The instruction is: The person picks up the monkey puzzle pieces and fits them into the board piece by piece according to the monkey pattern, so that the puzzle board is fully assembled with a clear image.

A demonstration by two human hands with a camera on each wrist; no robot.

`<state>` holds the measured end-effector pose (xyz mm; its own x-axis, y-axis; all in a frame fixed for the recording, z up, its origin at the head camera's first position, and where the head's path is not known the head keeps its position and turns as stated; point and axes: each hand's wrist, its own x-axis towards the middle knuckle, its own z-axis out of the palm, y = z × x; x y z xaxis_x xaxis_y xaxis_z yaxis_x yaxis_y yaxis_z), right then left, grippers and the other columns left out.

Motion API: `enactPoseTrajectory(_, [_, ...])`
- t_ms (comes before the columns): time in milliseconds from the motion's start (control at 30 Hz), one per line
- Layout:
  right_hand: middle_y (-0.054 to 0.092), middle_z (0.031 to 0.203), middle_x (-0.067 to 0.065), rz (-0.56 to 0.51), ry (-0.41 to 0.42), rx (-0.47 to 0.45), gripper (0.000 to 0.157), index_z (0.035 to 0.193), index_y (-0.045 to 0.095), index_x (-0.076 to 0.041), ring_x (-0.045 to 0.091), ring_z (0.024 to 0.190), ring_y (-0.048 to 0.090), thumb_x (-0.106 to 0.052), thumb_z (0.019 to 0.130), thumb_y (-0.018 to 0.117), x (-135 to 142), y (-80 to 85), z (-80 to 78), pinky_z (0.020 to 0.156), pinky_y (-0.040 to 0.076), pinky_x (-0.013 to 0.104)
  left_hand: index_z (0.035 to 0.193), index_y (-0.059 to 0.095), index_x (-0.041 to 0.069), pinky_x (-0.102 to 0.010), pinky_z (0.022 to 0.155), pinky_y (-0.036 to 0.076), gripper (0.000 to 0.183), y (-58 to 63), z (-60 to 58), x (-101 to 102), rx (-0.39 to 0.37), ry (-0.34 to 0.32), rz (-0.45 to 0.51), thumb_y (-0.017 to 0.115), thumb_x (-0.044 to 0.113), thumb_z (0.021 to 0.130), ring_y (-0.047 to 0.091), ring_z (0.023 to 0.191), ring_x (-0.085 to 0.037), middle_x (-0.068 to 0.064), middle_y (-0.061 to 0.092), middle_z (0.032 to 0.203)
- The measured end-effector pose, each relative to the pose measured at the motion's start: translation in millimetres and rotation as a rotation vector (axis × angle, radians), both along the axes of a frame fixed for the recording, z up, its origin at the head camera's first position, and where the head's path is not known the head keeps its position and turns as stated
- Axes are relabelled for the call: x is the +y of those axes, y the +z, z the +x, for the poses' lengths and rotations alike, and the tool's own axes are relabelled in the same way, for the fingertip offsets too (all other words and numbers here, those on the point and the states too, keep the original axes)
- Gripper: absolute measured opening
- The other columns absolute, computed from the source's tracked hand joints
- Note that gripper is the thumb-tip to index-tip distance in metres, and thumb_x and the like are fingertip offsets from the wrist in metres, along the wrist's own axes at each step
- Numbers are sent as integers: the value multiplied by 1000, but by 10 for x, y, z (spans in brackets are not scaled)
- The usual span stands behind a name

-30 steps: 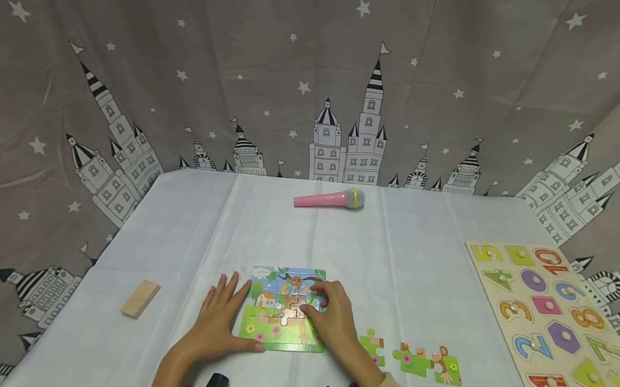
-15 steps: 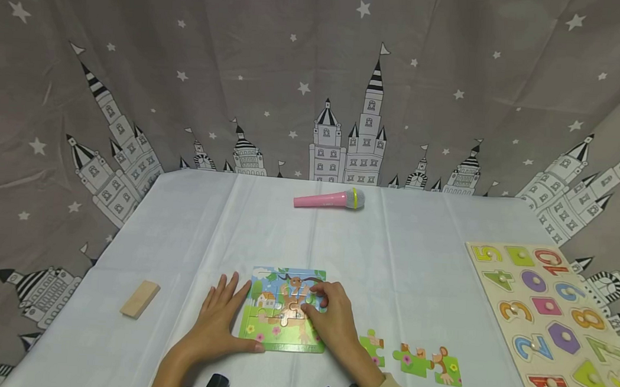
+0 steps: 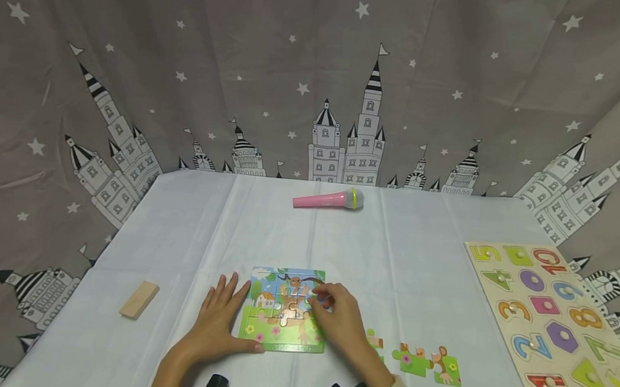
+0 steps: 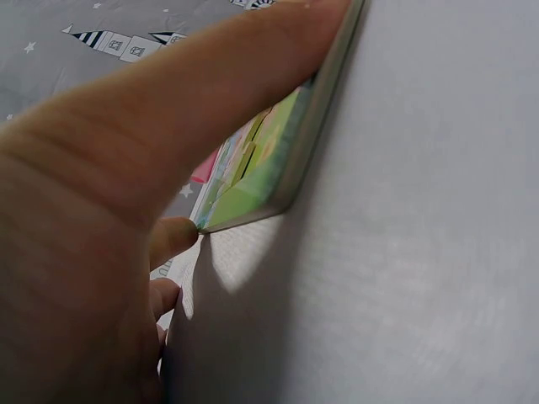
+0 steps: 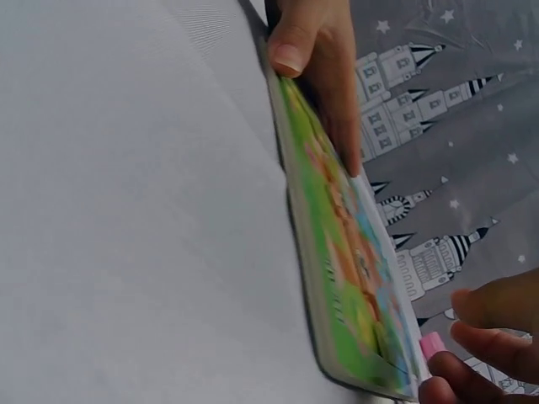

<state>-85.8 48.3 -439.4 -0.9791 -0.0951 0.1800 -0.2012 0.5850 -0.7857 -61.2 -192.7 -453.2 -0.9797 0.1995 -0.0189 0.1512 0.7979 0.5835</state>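
A jigsaw puzzle with a monkey, tree and house picture lies in its tray (image 3: pixel 279 348) near the table's front. My left hand (image 3: pixel 219 324) rests at the tray's left side, its fingers straight and spread; the left wrist view has the thumb (image 4: pixel 194 93) along the tray's edge. Over the right side hovers my right hand (image 3: pixel 342 320), and the right wrist view shows its fingers (image 5: pixel 505 349) loosely bent and apart, holding nothing visible. Loose puzzle pieces lie right of the tray: a flower piece (image 3: pixel 412 363), a monkey-head piece (image 3: pixel 450 372) and one partly hidden piece (image 3: pixel 374 341).
A pink toy microphone (image 3: pixel 322 200) lies at the back of the white-covered table. At the right is a wooden number board (image 3: pixel 545 356) with knobbed shapes. A small wooden block (image 3: pixel 140 300) sits at the left. A grey castle-print curtain (image 3: pixel 275 61) hangs behind.
The right hand has shifted slightly right, off the puzzle's middle, and now covers more of the nearest loose piece. My left hand and the tray look unchanged.
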Motion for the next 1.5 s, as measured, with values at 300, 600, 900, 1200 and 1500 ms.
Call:
enactPoseTrajectory(300, [59,75,-4,119,-14,-82,16,90,67,-11,5,69,52,-25,81,66,283,137,18,61,43,18,141,30,8,-58,110,2,118,-5,-3,-1,8,-2,-25,75,63,48,-2,140,-40,-21,11,151])
enactPoseTrajectory(600, [63,81,-4,203,-58,-214,12,86,67,-15,6,74,55,-26,81,66,702,214,68,67,47,24,142,29,8,-57,111,0,118,8,6,-10,-7,2,-12,76,63,48,-4,140,-40,-20,9,152])
enactPoseTrajectory(900, [58,81,-7,306,60,-301,20,92,65,-16,6,74,49,-30,78,69,968,243,141,68,44,25,142,30,8,-59,110,1,118,13,2,-5,5,2,-15,76,63,48,-3,140,-41,-21,10,151])
enactPoseTrajectory(1200, [53,90,-9,387,195,-206,39,104,62,-17,6,83,47,-37,72,73,1050,259,258,76,46,28,142,30,9,-58,110,1,119,7,0,-1,4,3,-25,75,64,47,-2,140,-40,-20,11,152])
enactPoseTrajectory(1500, [54,101,-6,444,219,-125,52,104,63,-15,11,96,50,-38,60,79,1069,199,360,84,47,38,142,29,9,-57,111,0,118,8,2,-2,-11,1,-14,75,64,48,-4,140,-39,-19,9,152])
